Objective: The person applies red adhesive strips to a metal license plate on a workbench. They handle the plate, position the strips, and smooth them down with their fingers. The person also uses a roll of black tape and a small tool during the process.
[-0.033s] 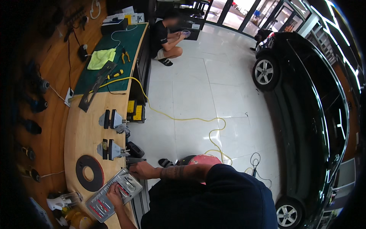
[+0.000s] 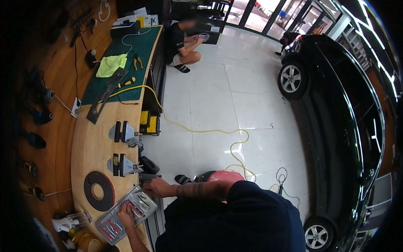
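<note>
A grey tray-like tool set (image 2: 110, 215) lies at a slant at the bench's near end, with slim red pieces and pale curved pieces in its recesses. Over its middle is my left hand (image 2: 126, 213), fingers drawn together beside a red piece; what they hold, if anything, is too small to make out. My right hand (image 2: 157, 187) is at the tray's far right corner, fingers curled closed near a thin dark piece. Whether that piece is in its grip I cannot tell.
Next to the tray lies a dark tape roll (image 2: 89, 185). Two vise-like clamps (image 2: 126, 164) sit at the wooden bench edge (image 2: 84, 155). A yellow cable (image 2: 197, 131) trails over the floor toward a red stool (image 2: 222, 175). Another person (image 2: 178, 44) squats beyond; a dark car (image 2: 336, 126) stands right.
</note>
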Motion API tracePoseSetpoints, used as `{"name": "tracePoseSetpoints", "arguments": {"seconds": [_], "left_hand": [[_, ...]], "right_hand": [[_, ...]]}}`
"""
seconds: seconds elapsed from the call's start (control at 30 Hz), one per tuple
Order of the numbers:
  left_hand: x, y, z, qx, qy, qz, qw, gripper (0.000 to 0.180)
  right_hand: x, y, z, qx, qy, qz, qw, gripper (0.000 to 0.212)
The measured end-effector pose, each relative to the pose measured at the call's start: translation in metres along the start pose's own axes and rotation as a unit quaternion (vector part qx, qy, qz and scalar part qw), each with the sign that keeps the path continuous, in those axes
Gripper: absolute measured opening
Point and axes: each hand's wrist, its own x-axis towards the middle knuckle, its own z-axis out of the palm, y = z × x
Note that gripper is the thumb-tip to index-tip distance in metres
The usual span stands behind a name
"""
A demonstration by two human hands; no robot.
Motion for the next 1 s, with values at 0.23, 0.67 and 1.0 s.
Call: {"name": "tracePoseSetpoints", "arguments": {"seconds": [0.23, 0.67, 1.0], "left_hand": [[0.003, 0.001, -0.011, 0.187, -0.04, 0.16, 0.968, 0.003], [-0.027, -0.006, -0.009, 0.057, -0.02, 0.038, 0.997, 0.01], [-0.052, 0.023, -0.004, -0.089, 0.141, -0.097, 0.981, 0.02]], "right_hand": [[-0.002, 0.029, 0.028, -0.114, -0.066, -0.026, 0.991, 0.014], [0.005, 0.006, 0.018, 0.008, 0.002, -0.064, 0.998, 0.012], [0.031, -0.004, 0.036, 0.051, -0.054, -0.042, 0.996, 0.015]]}}
